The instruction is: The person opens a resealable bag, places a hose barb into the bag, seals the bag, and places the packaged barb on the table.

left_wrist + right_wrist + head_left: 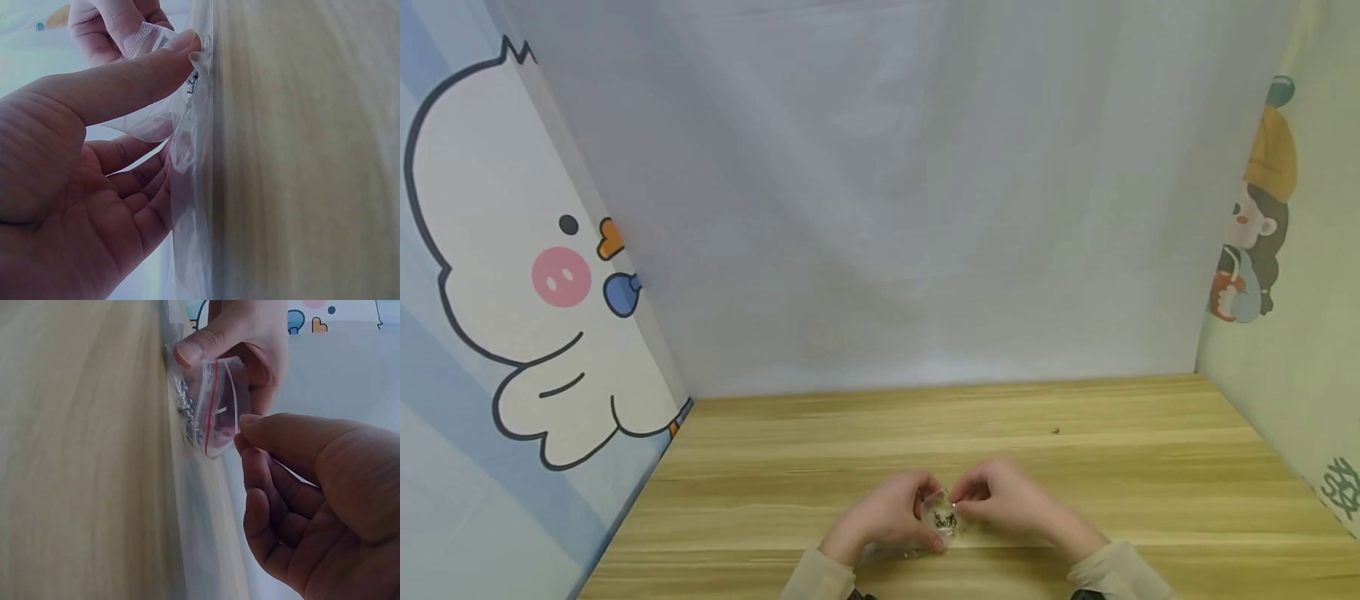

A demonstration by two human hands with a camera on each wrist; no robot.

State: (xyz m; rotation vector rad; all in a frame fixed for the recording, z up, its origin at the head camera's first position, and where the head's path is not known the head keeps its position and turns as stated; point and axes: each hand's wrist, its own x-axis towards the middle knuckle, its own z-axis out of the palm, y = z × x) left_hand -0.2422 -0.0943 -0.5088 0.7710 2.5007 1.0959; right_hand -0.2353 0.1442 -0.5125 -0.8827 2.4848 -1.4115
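My left hand (898, 508) grips a small clear zip-lock bag (208, 437) with a red seal line, its thumb on the near side and fingers behind. Tiny dark and silvery metal pieces (187, 407), which look like small screws, lie bunched in the bag's lower part. At the bag's mouth edge, the thumb and forefinger of my right hand (1007, 502) pinch together. A bright speck shows at these fingertips in the head view; whether it is a separate piece I cannot tell. Another clear plastic sheet or bag (187, 206) lies under the left hand, along the tabletop.
A tiny dark piece (1056, 431) lies by itself farther back on the wood-grain table (820, 433). A pale curtain (887, 208) rises behind the table, with printed cartoon panels on both sides.
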